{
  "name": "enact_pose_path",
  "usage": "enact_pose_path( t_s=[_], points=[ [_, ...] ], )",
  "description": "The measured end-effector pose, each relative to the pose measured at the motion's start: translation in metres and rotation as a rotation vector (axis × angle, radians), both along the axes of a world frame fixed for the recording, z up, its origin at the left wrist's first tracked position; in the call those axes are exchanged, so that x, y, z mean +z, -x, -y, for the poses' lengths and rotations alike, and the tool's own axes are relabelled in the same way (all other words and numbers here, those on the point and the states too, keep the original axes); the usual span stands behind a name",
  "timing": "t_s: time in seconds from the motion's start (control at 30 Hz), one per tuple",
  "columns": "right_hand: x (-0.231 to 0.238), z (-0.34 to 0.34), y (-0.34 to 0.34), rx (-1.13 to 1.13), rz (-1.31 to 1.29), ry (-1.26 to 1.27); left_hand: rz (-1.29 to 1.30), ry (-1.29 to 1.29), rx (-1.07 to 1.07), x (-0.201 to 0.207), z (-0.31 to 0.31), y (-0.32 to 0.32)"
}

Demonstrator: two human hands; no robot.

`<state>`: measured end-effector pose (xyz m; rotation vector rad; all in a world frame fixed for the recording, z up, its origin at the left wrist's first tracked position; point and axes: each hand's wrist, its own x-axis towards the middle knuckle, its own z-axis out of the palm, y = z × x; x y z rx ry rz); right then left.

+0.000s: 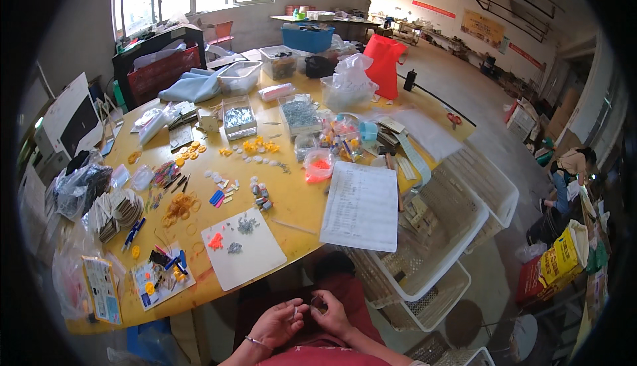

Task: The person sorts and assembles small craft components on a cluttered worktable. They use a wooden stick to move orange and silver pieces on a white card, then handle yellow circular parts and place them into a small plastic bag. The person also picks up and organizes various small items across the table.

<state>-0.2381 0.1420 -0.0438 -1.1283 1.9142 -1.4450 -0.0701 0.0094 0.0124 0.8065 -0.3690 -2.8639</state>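
Over my lap, below the table's near edge, both my hands are close together. My left hand [277, 324] has its fingers curled, pinching a small whitish piece [296, 310] between thumb and fingertips. Beside it, my right hand [334, 316] is closed in a pinch; what sits between its fingertips is too small and dark to name. Nearest to them on the table lies a white board [255, 262] with small heaps of grey parts [248, 225] and orange parts [216, 241] on it.
A printed sheet [360, 207] overhangs the right table edge above white plastic crates [434, 280]. On the yellow table [300, 237] lie rubber bands [179, 208], pliers [133, 233], a card with tools [162, 274] and bins of metal parts [300, 115]. Another person [574, 167] bends at far right.
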Motion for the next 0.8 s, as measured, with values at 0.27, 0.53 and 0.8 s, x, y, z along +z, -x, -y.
enact_pose_path(
  t_s=[0.27,0.53,0.8],
  points=[
    [-0.003,-0.007,0.002,-0.043,0.09,-0.004,0.007,0.064,0.018,-0.004,-0.023,0.011],
    [-0.007,0.006,-0.007,0.05,-0.027,0.03,-0.11,0.08,0.017,0.001,-0.025,-0.004],
    [0.023,0.011,-0.019,0.199,-0.1,0.011,-0.075,0.168,0.077,0.005,-0.031,-0.009]
  ],
)
